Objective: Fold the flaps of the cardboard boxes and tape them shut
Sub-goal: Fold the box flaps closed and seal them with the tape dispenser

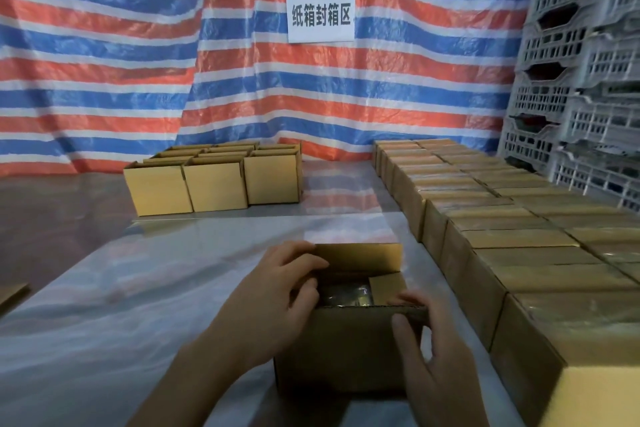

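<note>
Head view, lower centre: the left hand (pixel 287 288) curls its fingers over the left flap of one open brown cardboard box (pixel 339 350). The right hand (pixel 429 360) pinches the near flap, thumb outside. The box stands on a glossy pale table (pixel 138 288). Taped boxes (pixel 519 239) line the right in two rows, too many to count. Open boxes (pixel 214 184) sit mid-left, three across the front. Behind hangs a red, white and blue striped tarp (pixel 138 45) with one white sign (pixel 320 14).

open box (pixel 346 340) front, sealed boxes (pixel 519 246) right

Near centre, an open box (pixel 339 350): left hand (pixel 277 291) curled over its left flap, right hand (pixel 429 360) pinching the near flap. Far left, open boxes (pixel 214 184); right, closed boxes (pixel 519 239).
</note>
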